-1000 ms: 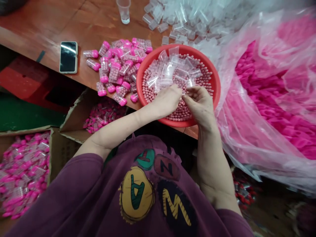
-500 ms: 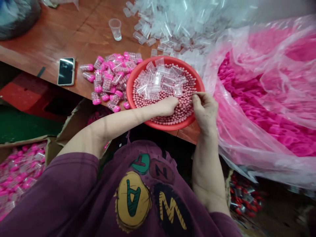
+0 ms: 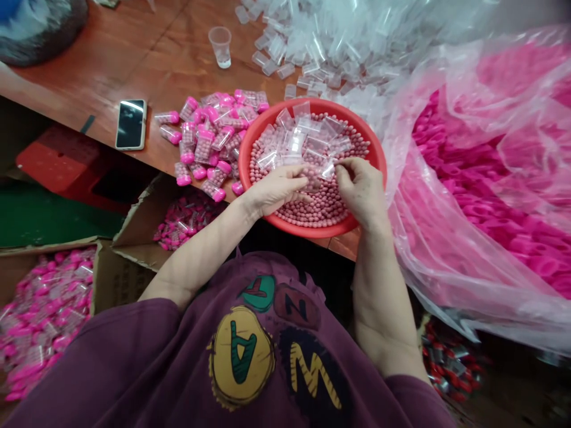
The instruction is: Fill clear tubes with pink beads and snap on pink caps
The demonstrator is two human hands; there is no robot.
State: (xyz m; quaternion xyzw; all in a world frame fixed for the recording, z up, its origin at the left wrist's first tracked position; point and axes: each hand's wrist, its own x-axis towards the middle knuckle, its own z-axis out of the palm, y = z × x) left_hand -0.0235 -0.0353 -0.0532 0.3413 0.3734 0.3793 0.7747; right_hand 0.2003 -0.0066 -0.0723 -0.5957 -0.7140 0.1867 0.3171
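A red basin (image 3: 379, 151) holds many small pink beads (image 3: 307, 211), with several clear plastic containers (image 3: 297, 139) lying on top of them. Over the beads, my left hand (image 3: 276, 190) has its thumb and fingers around a clear container (image 3: 313, 178) that looks to have pink beads inside. My right hand (image 3: 363, 190) is at the basin's right side, thumb and forefinger pinched together. Whatever lies between those fingertips is too small or hidden to make out. Left of the basin is a pile of bead-filled containers with pink caps (image 3: 205, 142).
A phone (image 3: 131, 125) and a plastic cup (image 3: 220, 47) sit on the wooden table (image 3: 165, 65). Clear containers (image 3: 321, 35) are heaped behind the basin. At right lies a plastic bag (image 3: 401, 196) of pink caps (image 3: 473, 178). Cardboard boxes (image 3: 120, 267) stand below left.
My left hand has risen from the beads and turned, now showing a clear container in its fingers. My right hand has shifted inward over the basin toward it. The view has shifted slightly.
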